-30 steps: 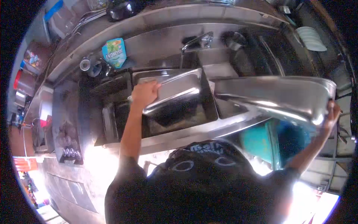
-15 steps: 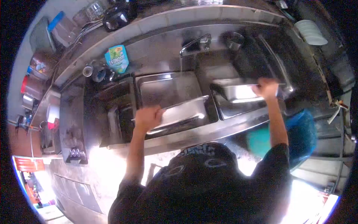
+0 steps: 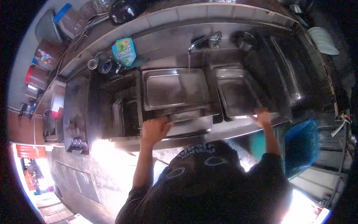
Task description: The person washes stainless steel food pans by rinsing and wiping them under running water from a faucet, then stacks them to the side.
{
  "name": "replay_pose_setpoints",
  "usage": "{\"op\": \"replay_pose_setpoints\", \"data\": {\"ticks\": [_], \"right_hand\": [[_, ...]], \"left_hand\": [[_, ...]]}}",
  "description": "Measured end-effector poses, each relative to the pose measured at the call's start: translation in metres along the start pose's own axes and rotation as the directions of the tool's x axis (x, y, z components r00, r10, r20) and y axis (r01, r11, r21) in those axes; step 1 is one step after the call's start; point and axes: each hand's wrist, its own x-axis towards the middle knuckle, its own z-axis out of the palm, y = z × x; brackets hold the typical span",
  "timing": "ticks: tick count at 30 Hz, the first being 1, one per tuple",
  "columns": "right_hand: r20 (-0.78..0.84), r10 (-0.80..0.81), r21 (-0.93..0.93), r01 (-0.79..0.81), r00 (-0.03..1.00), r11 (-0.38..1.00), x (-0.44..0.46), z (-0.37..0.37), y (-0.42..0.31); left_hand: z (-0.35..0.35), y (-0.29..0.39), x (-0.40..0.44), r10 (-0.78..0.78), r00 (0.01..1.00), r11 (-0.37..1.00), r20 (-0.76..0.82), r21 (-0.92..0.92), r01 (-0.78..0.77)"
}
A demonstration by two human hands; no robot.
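My left hand [image 3: 155, 131] is closed on the end of a shiny rectangular metal pan [image 3: 192, 125], tilted at the sink's front edge. Another rectangular metal pan [image 3: 238, 93] lies in the right basin, its inside facing up. My right hand [image 3: 263, 118] grips its near rim at the right corner. Between and behind my hands, a third metal pan [image 3: 158, 91] sits in the middle basin. Water runs from the tap [image 3: 204, 41] down toward that pan's far edge.
A blue-and-green EKONOMI pouch [image 3: 125, 52] stands behind the left basin, beside small jars [image 3: 106, 66]. A round metal pot [image 3: 246, 40] is right of the tap. White stacked dishes [image 3: 323, 40] sit far right. A blue plastic-lined bin [image 3: 301, 145] stands by my right arm.
Both hands have come down toward the sink's front edge with their pans. The right pan was raised and tilted; now it lies flatter in the right basin. The view has shifted slightly.
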Motion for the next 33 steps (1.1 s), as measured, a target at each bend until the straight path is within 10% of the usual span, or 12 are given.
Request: {"op": "replay_pose_setpoints", "data": {"ticks": [17,25,30,33], "right_hand": [[0.293,0.137,0.087,-0.169,0.946,0.982,0.004,-0.004,0.013],[-0.073,0.158,0.265,-0.134,0.985,0.955,0.039,-0.029,-0.030],[0.016,0.179,0.844,-0.110,0.984,0.525,0.096,0.019,-0.102],[0.438,0.224,0.887,-0.379,0.871,-0.262,0.143,0.028,-0.148]], "left_hand": [[-0.060,0.014,-0.005,0.009,0.902,0.999,-0.432,0.047,0.012],[-0.111,-0.003,-0.044,-0.337,0.661,0.942,-0.670,-0.240,0.237],[-0.111,-0.046,-0.064,-0.486,0.548,0.852,-0.681,-0.510,0.122],[-0.103,-0.053,-0.071,-0.632,0.508,0.728,-0.585,-0.673,0.131]]}}
